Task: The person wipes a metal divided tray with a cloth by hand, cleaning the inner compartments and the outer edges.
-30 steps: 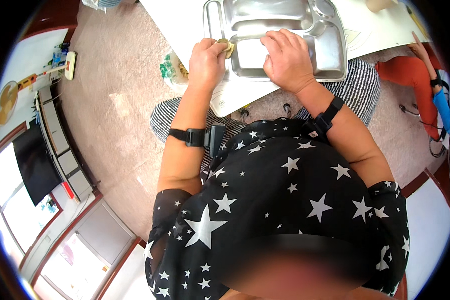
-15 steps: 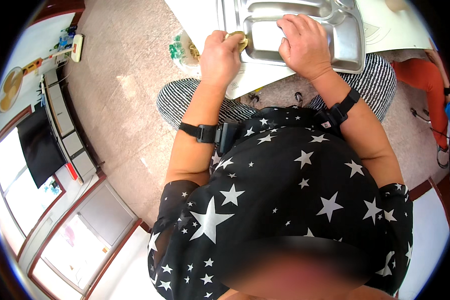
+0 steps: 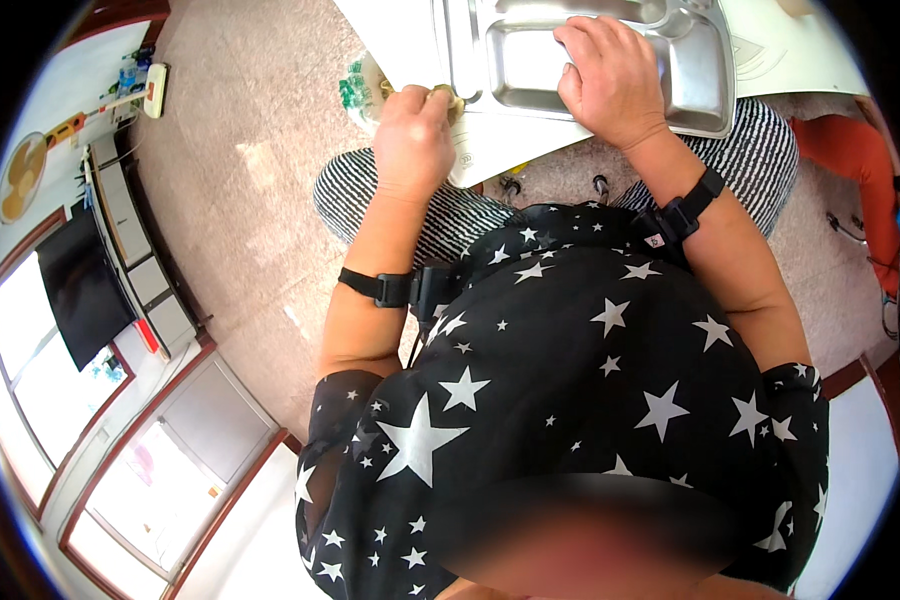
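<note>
My left hand (image 3: 412, 137) is closed around a small olive-brown piece (image 3: 456, 104), which shows past the fingertips at the left end of a metal compartment tray (image 3: 480, 70). The fingers hide most of the piece, so its kind is unclear. My right hand (image 3: 615, 80) hovers over or rests on the tray's near compartments, fingers curved and thumb apart from them, with nothing visible between. Just left of my left hand is a clear plastic bag or container with green print (image 3: 358, 92); similar brownish pieces show in it.
The tray sits on a white table (image 3: 530, 140) with its near corner toward me. My knees in striped trousers (image 3: 348, 195) are under its edge. At the right is another person's orange-clad leg (image 3: 840, 150). A cabinet (image 3: 135, 250) stands along the left wall.
My left hand has moved left and toward me, off the tray's edge, still holding the olive-brown piece. My right hand has barely moved. The tray has shifted slightly in view.
</note>
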The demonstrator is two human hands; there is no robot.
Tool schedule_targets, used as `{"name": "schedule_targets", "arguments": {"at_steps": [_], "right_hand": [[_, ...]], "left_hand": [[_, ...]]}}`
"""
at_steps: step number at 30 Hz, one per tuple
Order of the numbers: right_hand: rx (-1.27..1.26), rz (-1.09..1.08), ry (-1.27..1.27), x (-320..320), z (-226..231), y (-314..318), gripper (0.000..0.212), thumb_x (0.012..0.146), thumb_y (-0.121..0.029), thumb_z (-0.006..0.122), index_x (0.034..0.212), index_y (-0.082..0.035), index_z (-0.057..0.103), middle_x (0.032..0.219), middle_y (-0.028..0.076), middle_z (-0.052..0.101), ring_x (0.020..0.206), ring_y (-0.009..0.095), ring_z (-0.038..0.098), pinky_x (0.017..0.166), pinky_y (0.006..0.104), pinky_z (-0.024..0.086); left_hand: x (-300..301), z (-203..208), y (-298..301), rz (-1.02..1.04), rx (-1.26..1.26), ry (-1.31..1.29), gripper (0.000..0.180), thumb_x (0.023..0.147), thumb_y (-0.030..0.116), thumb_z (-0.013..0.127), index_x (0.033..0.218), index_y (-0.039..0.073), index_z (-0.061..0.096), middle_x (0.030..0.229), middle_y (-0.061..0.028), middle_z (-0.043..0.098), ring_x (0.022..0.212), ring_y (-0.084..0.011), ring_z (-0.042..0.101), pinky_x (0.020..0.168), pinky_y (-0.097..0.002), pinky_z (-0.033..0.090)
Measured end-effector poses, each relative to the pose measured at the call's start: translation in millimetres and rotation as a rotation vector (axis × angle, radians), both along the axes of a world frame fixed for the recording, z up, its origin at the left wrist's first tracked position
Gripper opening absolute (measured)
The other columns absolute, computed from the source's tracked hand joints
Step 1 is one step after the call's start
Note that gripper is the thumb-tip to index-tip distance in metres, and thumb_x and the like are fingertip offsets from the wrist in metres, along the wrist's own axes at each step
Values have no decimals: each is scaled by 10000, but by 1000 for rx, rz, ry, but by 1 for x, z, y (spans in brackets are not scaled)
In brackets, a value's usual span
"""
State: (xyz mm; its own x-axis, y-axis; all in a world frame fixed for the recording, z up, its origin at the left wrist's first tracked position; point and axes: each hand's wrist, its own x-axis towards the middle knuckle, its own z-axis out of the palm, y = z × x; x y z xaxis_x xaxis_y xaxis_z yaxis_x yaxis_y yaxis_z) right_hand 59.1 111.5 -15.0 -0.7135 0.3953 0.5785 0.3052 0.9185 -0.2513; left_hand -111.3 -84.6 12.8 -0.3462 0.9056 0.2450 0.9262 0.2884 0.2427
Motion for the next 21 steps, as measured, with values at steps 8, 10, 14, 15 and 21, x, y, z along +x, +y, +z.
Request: {"name": "schedule_targets", "arguments": {"at_steps": [8, 10, 14, 15, 21], "right_hand": [[13, -11, 16, 1, 4, -2, 387, 777, -130, 642, 1164, -120, 650, 1190, 50, 661, 1133, 282, 607, 963, 443, 464], [-15, -2, 62, 1, 18, -4, 320, 762, -95, 648, 1079, -59, 657, 1096, 115, 640, 1052, 330, 609, 920, 462, 481], [-47, 3, 59, 2, 15, -4, 360, 727, -107, 633, 1076, -20, 636, 1101, 161, 623, 1087, 382, 575, 972, 520, 443], [-46, 6, 60, 1, 14, -4, 357, 729, -106, 633, 1076, -22, 637, 1100, 163, 623, 1084, 383, 577, 970, 515, 446], [-74, 20, 49, 1, 18, -4, 350, 736, -101, 632, 1079, -31, 636, 1100, 173, 623, 1080, 391, 579, 968, 507, 452]], "left_hand": [[29, -2, 4, -151, 6, -71, 295, 788, 30, 655, 1068, 75, 736, 953, -87, 656, 899, -304, 633, 757, -399, 565], [24, 2, 5, -150, -32, -65, 281, 788, 35, 659, 1053, 76, 742, 939, -83, 659, 905, -303, 636, 755, -399, 564], [1, 2, -4, -128, -62, -12, 279, 782, 40, 687, 1049, 84, 757, 926, -81, 669, 897, -301, 635, 767, -398, 556], [1, 3, -7, -120, -77, -32, 282, 786, 44, 693, 1057, 88, 756, 936, -82, 672, 897, -301, 636, 771, -398, 555], [20, 5, 12, -259, -72, -50, 233, 800, 58, 696, 1014, 113, 770, 933, -58, 673, 908, -272, 642, 770, -368, 564]]}}
